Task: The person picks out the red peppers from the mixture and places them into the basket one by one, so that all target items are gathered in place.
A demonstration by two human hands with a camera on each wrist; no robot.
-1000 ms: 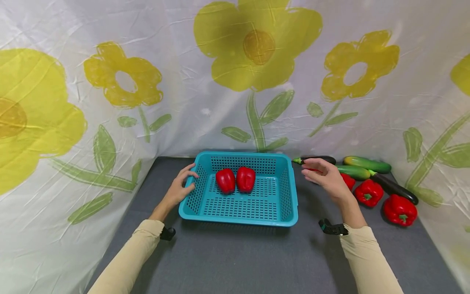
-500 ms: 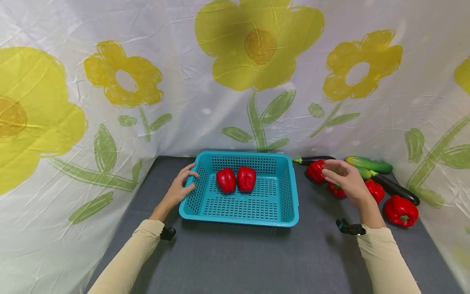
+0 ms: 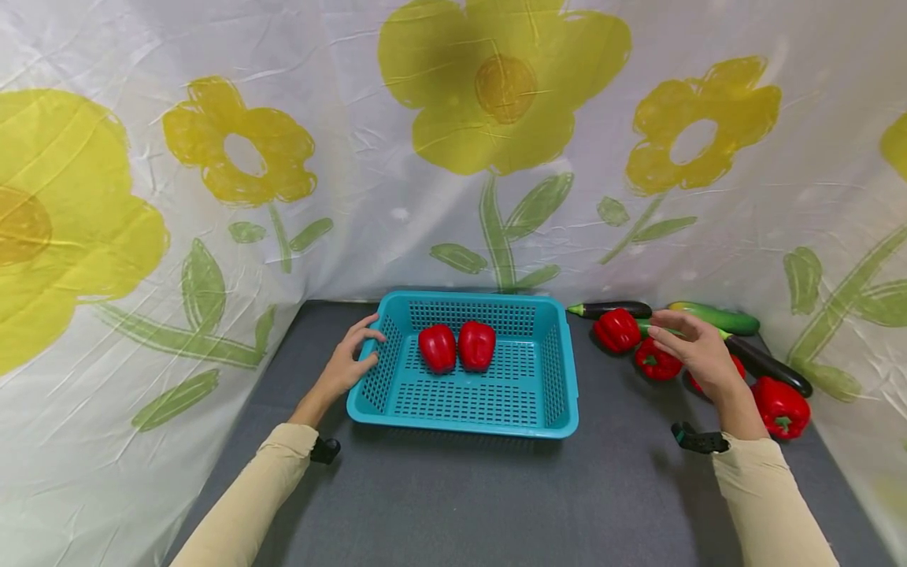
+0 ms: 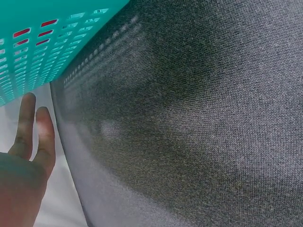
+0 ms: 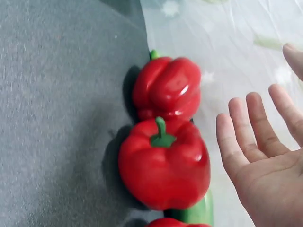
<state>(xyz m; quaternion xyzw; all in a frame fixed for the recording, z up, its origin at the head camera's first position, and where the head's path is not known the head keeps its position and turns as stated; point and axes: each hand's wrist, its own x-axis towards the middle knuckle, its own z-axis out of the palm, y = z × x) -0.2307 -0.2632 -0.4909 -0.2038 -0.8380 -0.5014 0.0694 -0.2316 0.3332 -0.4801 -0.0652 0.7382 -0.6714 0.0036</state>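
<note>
My left hand [image 3: 343, 366] holds the left rim of a turquoise perforated plastic basket [image 3: 464, 429], its fingers and thumb reaching over the edge. In the left wrist view, two straight fingers [image 4: 46, 137] lie outside the basket wall [image 4: 52, 40]. Two red bell peppers [image 3: 437, 349] lie side by side in the basket. My right hand [image 3: 697, 358] hovers over the vegetables at the right, holding nothing. Near it are a red bell pepper [image 3: 616, 330] and another one [image 3: 656, 361]. In the right wrist view the fingers spread apart beside a green-stemmed pepper [image 5: 163, 165].
Further right sits a red bell pepper [image 3: 782, 407]; another is partly hidden beneath the right hand. One eggplant [image 3: 615, 309] lies along the back edge and a second eggplant [image 3: 768, 366] at the right. A green cucumber-like vegetable [image 3: 730, 319] lies by the flowered cloth backdrop [image 3: 397, 157].
My right hand has moved to the right, away from the basket and over the peppers, uncovering the pepper nearest the basket. The left hand stays at the rim.
</note>
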